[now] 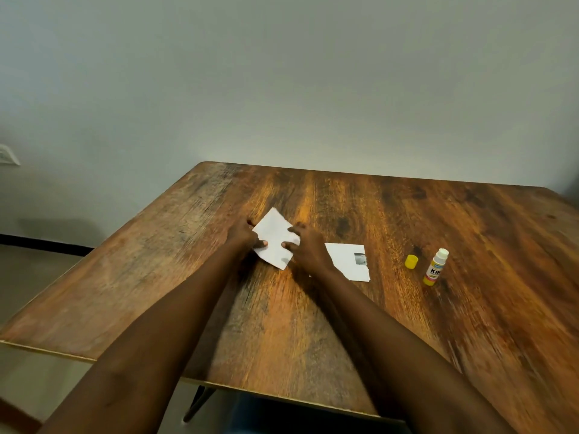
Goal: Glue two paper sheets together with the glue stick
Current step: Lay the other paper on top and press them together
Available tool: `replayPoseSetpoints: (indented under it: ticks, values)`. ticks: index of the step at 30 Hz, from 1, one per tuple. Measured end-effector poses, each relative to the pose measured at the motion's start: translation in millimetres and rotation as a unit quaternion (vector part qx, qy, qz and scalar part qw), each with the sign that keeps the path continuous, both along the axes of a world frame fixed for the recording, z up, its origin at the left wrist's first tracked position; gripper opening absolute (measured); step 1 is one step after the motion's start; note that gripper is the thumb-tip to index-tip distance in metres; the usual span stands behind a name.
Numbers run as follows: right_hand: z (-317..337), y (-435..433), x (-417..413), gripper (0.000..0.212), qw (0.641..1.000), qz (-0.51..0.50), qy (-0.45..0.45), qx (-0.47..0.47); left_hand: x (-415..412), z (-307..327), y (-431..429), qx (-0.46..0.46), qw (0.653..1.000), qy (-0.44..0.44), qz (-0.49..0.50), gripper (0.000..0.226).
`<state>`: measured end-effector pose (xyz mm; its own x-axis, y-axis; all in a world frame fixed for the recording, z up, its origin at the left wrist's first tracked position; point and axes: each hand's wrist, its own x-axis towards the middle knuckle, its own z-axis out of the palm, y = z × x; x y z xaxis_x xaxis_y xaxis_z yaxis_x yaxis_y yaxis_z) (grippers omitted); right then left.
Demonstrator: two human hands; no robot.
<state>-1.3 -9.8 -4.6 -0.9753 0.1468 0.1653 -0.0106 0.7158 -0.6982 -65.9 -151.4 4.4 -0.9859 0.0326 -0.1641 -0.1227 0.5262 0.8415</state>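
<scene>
A small white paper sheet (274,238) sits tilted near the middle of the wooden table (407,308). My left hand (242,236) pinches its left edge, thumb on top. My right hand (308,245) pinches its right edge, thumb on the paper. Whether the sheet is lifted or flat on the table I cannot tell. A second white sheet (351,261) with a small grey picture lies flat just to the right, partly hidden by my right wrist. Farther right stands the uncapped glue stick (436,267), yellow and white, with its yellow cap (411,262) beside it on the left.
The table's left edge runs diagonally past my left arm and its near edge lies under my forearms. A grey wall rises behind the table, with a wall socket (7,155) at far left. Floor shows at the lower left.
</scene>
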Motion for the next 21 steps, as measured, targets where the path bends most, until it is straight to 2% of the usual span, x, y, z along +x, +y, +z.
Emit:
replayPoseSetpoints:
  ticks: [3,10,12,15,18,21]
  values:
    - [17,11,-2,0.051,0.999,-0.023,0.019,-0.027,-1,12,-5,0.078,0.996,-0.008,-0.037,0.054]
    - [45,39,0,0.034,0.992,-0.056,0.029,-0.107,6,41,1,0.122,0.980,-0.019,-0.153,0.048]
    - [48,49,4,0.029,0.985,-0.080,0.044,-0.149,8,43,6,0.133,0.980,-0.001,-0.150,0.044]
    - [47,67,9,0.020,0.959,-0.122,0.031,-0.254,13,39,16,0.170,0.981,0.011,-0.092,0.040]
    - [40,82,15,0.009,0.916,-0.167,-0.008,-0.365,22,31,29,0.205,0.975,-0.041,-0.076,0.035]
    - [29,94,20,0.005,0.887,-0.207,-0.024,-0.413,30,24,42,0.193,0.975,-0.076,-0.074,0.021]
